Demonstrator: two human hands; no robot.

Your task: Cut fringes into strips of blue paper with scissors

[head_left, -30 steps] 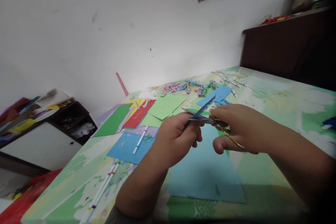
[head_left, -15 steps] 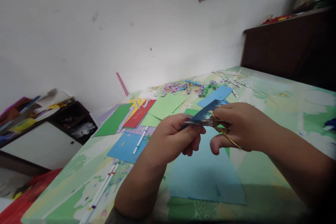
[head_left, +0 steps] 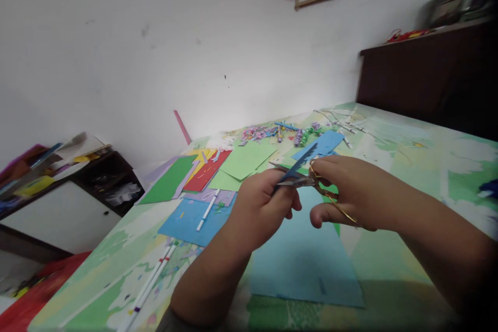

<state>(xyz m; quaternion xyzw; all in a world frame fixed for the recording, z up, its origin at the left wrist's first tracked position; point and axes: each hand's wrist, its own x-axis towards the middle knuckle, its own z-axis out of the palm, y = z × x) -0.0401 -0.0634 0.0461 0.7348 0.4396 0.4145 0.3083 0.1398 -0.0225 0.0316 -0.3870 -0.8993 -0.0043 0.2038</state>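
Observation:
My left hand (head_left: 261, 204) is closed in a pinch on a narrow blue paper strip (head_left: 300, 161) whose edge is cut into a fringe; the strip points up and to the right. My right hand (head_left: 347, 189) is closed round a small pair of gold-handled scissors (head_left: 311, 181), the blades slightly apart at the strip's lower part. Both hands hover above a large light-blue paper sheet (head_left: 307, 259) lying on the green patterned table (head_left: 408, 166).
Green (head_left: 169, 179), red (head_left: 206, 170) and blue (head_left: 187, 220) paper sheets lie to the left with a white marker (head_left: 207, 209) on them. More markers (head_left: 150, 286) sit near the front left edge. Curled paper bits (head_left: 280, 131) lie at the back. A dark cabinet (head_left: 424, 78) stands right.
The blue strip has tilted from flatter to steeper between my hands, and the scissor blades have shifted slightly along it. The view has dropped a little.

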